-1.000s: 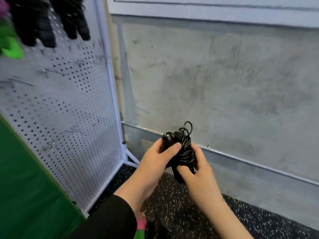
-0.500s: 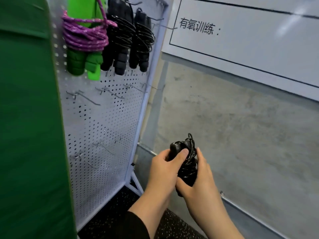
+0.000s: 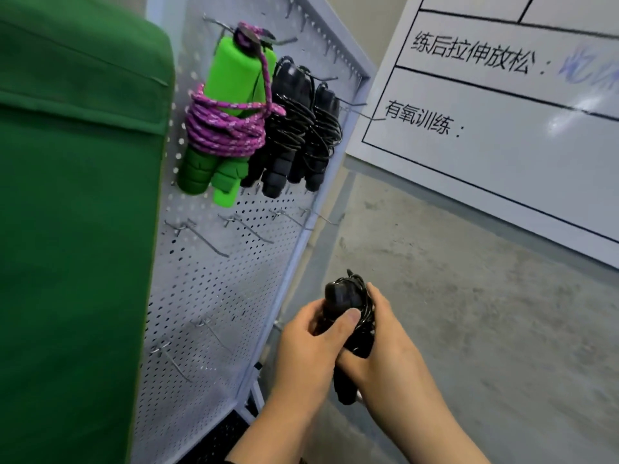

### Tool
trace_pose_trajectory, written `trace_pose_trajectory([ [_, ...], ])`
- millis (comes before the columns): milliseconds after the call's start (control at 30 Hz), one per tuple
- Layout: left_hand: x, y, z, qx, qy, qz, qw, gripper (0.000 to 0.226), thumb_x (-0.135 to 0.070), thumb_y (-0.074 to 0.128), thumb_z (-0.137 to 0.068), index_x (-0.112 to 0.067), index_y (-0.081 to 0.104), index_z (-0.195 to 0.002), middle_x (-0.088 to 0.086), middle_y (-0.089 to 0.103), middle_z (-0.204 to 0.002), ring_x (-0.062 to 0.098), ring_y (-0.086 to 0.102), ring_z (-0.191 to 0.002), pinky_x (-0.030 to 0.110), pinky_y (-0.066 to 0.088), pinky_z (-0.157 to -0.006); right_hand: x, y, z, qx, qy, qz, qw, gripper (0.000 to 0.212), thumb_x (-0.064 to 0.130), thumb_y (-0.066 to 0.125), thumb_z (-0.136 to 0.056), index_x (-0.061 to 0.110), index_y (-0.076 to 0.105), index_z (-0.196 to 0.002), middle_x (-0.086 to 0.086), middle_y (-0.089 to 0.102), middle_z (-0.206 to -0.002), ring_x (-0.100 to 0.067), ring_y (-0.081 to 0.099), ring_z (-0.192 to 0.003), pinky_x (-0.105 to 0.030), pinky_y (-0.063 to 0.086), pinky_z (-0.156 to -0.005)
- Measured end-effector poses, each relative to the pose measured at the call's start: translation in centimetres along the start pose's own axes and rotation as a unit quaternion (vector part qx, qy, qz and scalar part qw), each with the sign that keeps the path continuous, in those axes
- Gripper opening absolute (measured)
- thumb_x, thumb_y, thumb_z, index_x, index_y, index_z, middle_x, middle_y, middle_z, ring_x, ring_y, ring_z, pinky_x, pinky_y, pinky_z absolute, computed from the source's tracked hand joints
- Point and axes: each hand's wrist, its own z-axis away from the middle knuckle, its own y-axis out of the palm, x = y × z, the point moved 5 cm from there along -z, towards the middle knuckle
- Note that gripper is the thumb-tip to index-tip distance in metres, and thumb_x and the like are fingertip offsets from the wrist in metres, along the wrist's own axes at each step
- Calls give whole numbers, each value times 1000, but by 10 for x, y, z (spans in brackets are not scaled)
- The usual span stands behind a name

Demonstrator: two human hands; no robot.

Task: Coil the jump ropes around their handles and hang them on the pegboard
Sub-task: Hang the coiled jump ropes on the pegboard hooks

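A black jump rope (image 3: 348, 296), its cord coiled round its two handles, is held low in the middle of the view by both hands. My left hand (image 3: 308, 349) grips it from the left with the thumb across the front. My right hand (image 3: 385, 349) wraps round it from the right. On the white pegboard (image 3: 214, 296) to the left hang a green-handled rope (image 3: 231, 82) wound with purple cord and two black coiled ropes (image 3: 301, 128) on upper hooks.
Several bare metal hooks (image 3: 248, 229) stick out of the pegboard's middle and lower rows. A green padded surface (image 3: 73, 195) fills the left side. A whiteboard (image 3: 502, 112) with black writing hangs on the concrete wall (image 3: 469, 329) at the right.
The view has swung up and to the left, bringing the hung ropes and the whiteboard into sight. Both hands keep the same hold on the black coiled rope.
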Motion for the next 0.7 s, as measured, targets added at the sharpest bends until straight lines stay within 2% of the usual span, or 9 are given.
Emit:
trace_pose_trajectory([
  [100,-12,2,-5,42,24,-2,999,32,-45,66,-90,-24,73,-113,-8,78,-102,6,72,-99,21,54,-82,11,-10,-7,-19,-15,27,999,73,50,71,-80,54,30,-140,27,60,-121,6,59,-107,-19,50,-85],
  [167,-18,5,-7,83,31,-1,996,38,-48,55,-92,-25,72,-117,-7,78,-106,6,71,-104,19,52,-84,17,-18,-15,-22,-30,48,998,66,48,73,-78,56,33,-131,30,61,-105,11,58,-95,-12,46,-72],
  [233,-22,6,-10,100,27,-1,995,33,-42,50,-100,-27,71,-122,-7,77,-111,8,69,-109,19,51,-87,23,-23,-23,-6,-39,79,996,64,46,73,-78,56,32,-127,31,59,-94,10,57,-83,-11,43,-64],
  [300,-22,4,-14,92,14,18,995,27,-32,49,-106,-30,70,-123,-6,76,-114,9,70,-108,20,50,-88,30,-25,-30,7,-48,96,994,65,45,74,-78,58,31,-125,32,56,-93,9,55,-78,-11,41,-62],
  [367,-22,3,-18,76,6,59,995,26,-31,54,-104,-33,69,-125,-6,75,-118,10,70,-110,27,49,-93,34,-28,-37,-2,-56,92,994,61,44,75,-78,68,29,-111,32,56,-92,11,55,-78,-11,41,-63],
  [433,-22,2,-21,57,-5,119,991,39,-37,64,-97,-33,60,-136,-6,72,-126,10,67,-116,32,47,-101,36,-30,-44,-20,-55,75,995,61,41,76,-79,71,28,-102,31,58,-91,6,58,-73,-13,41,-61],
  [500,-21,0,-24,47,-17,151,987,52,-44,65,-87,-35,54,-137,-6,69,-132,9,65,-120,35,46,-107,35,-31,-53,-29,-52,54,997,64,39,77,-80,69,27,-105,32,60,-90,1,61,-70,-19,46,-62],
  [600,-21,-6,-30,10,-15,96,995,33,-35,59,-97,-38,55,-129,-13,66,-134,1,61,-122,34,46,-110,32,-38,-65,-49,-49,35,997,65,35,79,-80,56,37,-125,36,54,-89,-4,63,-83,-29,51,-70],
  [700,-13,-22,-38,-67,-27,30,997,34,-26,56,-103,-32,56,-136,-20,63,-124,0,60,-120,38,46,-112,33,-52,-84,-71,-47,13,996,71,33,80,-82,41,39,-140,37,45,-93,-7,57,-91,-29,50,-74],
])
